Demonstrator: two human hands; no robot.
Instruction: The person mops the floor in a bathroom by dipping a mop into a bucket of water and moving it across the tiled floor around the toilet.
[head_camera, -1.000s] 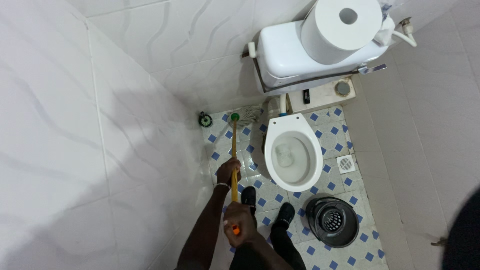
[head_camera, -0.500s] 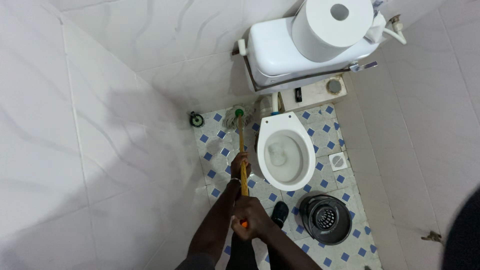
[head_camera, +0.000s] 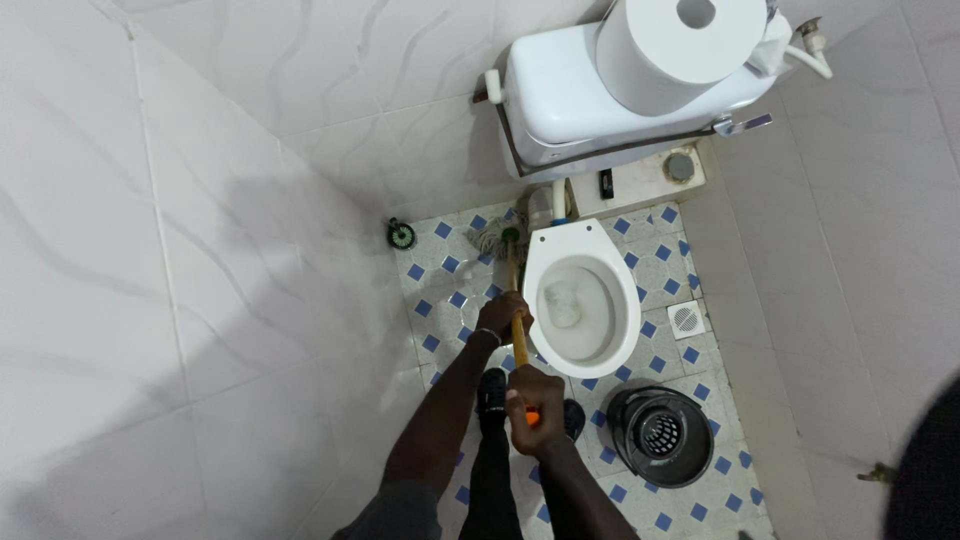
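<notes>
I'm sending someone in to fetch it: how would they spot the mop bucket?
Start at the white toilet bowl. On the blue-diamond tiled floor in front of it, toward the right wall, sits the mop bucket: round, dark grey, with a perforated wringer insert, the only dark container there.

- The paper roll (head_camera: 680, 45) is cut by the top edge.
- The hands hide parts of the mop handle (head_camera: 517, 320).
- The bowl (head_camera: 583, 300) hides part of the mop head (head_camera: 497, 238).

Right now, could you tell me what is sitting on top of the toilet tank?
A large white paper roll lies on the white toilet tank, hollow core facing the camera. It covers much of the lid, so anything beneath it is hidden.
</notes>
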